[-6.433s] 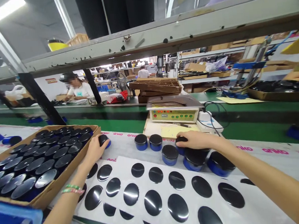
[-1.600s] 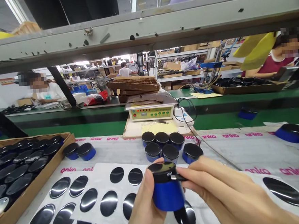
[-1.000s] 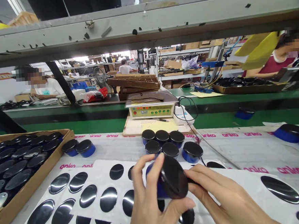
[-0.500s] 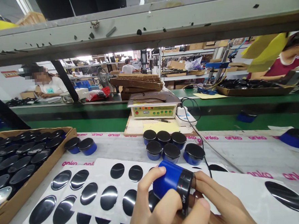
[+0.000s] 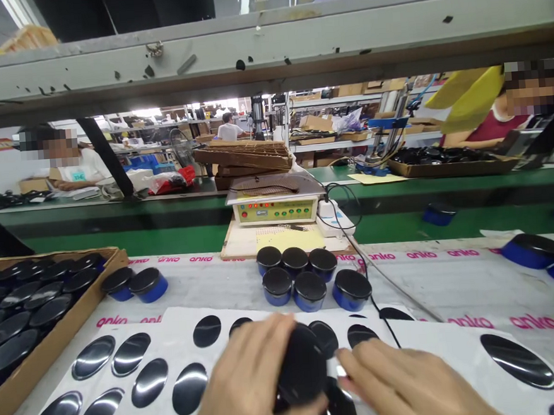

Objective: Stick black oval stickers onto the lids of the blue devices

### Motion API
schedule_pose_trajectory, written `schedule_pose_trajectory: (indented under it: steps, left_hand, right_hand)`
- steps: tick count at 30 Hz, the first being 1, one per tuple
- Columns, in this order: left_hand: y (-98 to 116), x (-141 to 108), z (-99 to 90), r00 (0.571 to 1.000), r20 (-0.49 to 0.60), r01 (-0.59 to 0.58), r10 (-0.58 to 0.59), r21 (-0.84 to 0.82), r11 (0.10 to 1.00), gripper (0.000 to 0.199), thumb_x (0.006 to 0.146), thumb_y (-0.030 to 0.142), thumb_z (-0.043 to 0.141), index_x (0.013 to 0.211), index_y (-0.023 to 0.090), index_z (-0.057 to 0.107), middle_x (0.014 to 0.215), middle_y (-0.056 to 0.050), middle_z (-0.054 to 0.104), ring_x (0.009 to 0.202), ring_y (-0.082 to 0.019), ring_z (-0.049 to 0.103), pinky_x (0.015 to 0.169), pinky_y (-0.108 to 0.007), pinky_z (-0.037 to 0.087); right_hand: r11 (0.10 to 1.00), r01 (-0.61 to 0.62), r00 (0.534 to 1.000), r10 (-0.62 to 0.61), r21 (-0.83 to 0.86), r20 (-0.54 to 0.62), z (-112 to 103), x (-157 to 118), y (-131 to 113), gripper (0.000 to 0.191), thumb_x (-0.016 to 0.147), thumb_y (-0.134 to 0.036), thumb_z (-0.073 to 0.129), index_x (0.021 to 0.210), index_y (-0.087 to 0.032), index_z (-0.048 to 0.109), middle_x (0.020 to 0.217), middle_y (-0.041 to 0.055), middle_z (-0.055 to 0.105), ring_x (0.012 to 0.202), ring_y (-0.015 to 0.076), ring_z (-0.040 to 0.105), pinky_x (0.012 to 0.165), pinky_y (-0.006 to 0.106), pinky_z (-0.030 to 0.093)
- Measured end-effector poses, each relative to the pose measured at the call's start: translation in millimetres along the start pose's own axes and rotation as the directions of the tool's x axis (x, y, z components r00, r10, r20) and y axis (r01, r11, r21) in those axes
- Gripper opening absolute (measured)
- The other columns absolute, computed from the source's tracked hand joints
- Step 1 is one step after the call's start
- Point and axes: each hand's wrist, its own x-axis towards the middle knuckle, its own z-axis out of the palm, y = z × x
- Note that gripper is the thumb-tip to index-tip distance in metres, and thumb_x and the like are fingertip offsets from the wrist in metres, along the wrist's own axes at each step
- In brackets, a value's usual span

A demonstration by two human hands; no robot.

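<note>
My left hand is wrapped around a round black-topped piece, whose flat dark face is turned up towards me. Its blue side is hidden now. Just to the right is my right hand, slightly blurred, its fingers pointing left and close together beside the piece. A small bright spot shows at its fingertips; whether it grips anything is unclear. Beneath both hands lie white sheets bearing glossy black discs. Several blue pieces with black tops stand in a cluster behind the hands.
At the left, a cardboard box holds many black-topped pieces. Two more blue pieces stand beside it. A panel device with a cable stands at the back. Further blue pieces are at the right. A shelf beam crosses overhead.
The held piece has turned from showing its blue side and "OFF" ring to showing its black face. My right hand has come away from the ring. The view has shifted slightly.
</note>
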Motion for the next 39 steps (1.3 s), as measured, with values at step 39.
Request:
schedule_pose_trajectory:
  steps: [39]
  left_hand:
    - [-5,62,79.0,0.943,0.243,0.309,-0.226,-0.391,0.867,0.057,0.067,0.021,0.072,0.115,0.02,0.04,0.114,-0.009,0.059,0.109,-0.025,0.057,0.097,-0.048,0.044]
  right_hand:
    - [0.794,-0.584,0.787,0.503,0.167,0.357,43,47,105,0.023,0.09,-0.034,0.051,0.104,-0.016,0.053,0.086,0.0038,0.058,0.081,0.0179,0.057,0.072,0.032,0.046]
